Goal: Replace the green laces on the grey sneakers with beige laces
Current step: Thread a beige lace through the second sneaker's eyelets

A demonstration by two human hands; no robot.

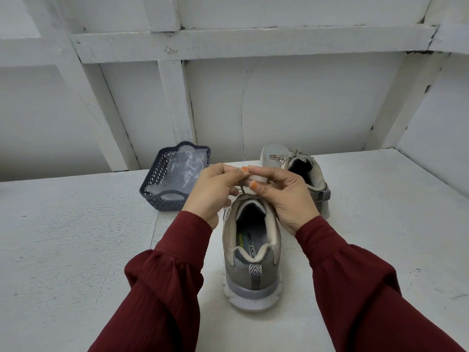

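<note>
A grey sneaker [251, 262] stands on the white table with its heel toward me. Above its tongue, my left hand [215, 189] and my right hand [281, 196] meet, each pinching a strand of the lace [242, 191] that rises from the shoe. The lace looks beige-grey; most of it is hidden by my fingers. A second grey sneaker [299, 171] lies farther back on the right, with a beige lace [297, 154] tied in a bow.
A dark blue perforated basket [157, 196] holding clear plastic bags [182, 171] sits to the left of the hands. The white table [76, 250] ends at a white panelled wall behind, with a raised ledge at the far right.
</note>
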